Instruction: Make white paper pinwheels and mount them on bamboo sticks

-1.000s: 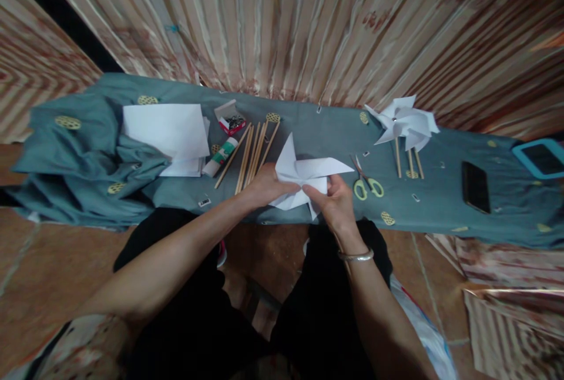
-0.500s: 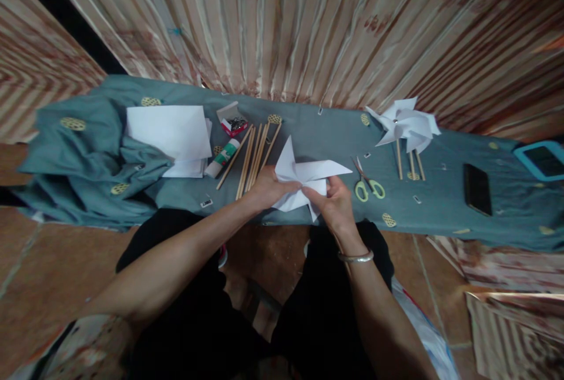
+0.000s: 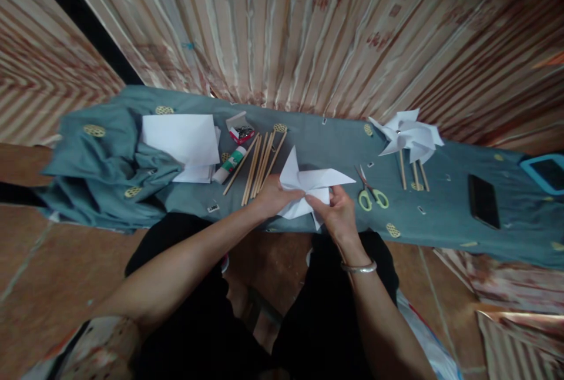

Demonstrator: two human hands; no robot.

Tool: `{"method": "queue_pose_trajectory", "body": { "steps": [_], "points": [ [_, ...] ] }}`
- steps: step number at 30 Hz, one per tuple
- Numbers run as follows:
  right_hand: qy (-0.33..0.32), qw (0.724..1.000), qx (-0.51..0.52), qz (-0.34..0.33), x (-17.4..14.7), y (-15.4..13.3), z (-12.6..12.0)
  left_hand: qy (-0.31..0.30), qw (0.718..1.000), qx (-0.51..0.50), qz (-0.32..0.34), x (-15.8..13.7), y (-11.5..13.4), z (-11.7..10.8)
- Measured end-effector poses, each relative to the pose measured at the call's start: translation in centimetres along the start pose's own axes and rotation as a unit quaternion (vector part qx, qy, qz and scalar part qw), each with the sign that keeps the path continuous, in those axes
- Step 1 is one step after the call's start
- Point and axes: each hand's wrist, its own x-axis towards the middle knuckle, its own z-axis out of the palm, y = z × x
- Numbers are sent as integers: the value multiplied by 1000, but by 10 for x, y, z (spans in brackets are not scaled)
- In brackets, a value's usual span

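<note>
Between both hands is a white paper pinwheel [image 3: 321, 178] with pointed blades, held near the front edge of the cloth-covered table. My left hand [image 3: 275, 197] grips its left side, the thumb pressing at the centre. My right hand [image 3: 337, 211] is closed on the lower right side, its thumb meeting the left one at the middle; the fingers behind the paper are partly hidden. To the left lie several wooden sticks [image 3: 259, 165]. Scissors [image 3: 370, 191] with green handles rest just right of my right hand.
A glue stick [image 3: 229, 165], an open box of small metal pins [image 3: 240, 128] and a stack of white paper [image 3: 180, 139] are on the left. Toward the right lie finished pinwheels [image 3: 409, 136] on sticks, a black phone [image 3: 483, 201] and a blue-framed device [image 3: 546, 172]. A curtain [image 3: 282, 33] hangs behind.
The whole view has shifted slightly, so things appear a little lower and further right. Both hands keep hold of the pinwheel, thumbs still at its centre.
</note>
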Motion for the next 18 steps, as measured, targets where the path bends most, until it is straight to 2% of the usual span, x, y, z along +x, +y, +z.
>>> {"method": "queue_pose_trajectory", "body": {
  "steps": [4, 11, 15, 18],
  "points": [
    [5, 1000, -18, -2, -2, -1, 1, -4, 1000, 17, 8, 0, -4, -2],
    [-8, 1000, 18, 9, -5, -5, -2, 2, 1000, 1, 23, -3, -2, -5],
    [70, 996, 51, -23, 3, 1, -12, 68, 994, -72, 45, 3, 15, -25],
    [72, 995, 56, -28, 8, 8, -13, 163, 969, -160, 96, 11, 36, -58]
  ]
}}
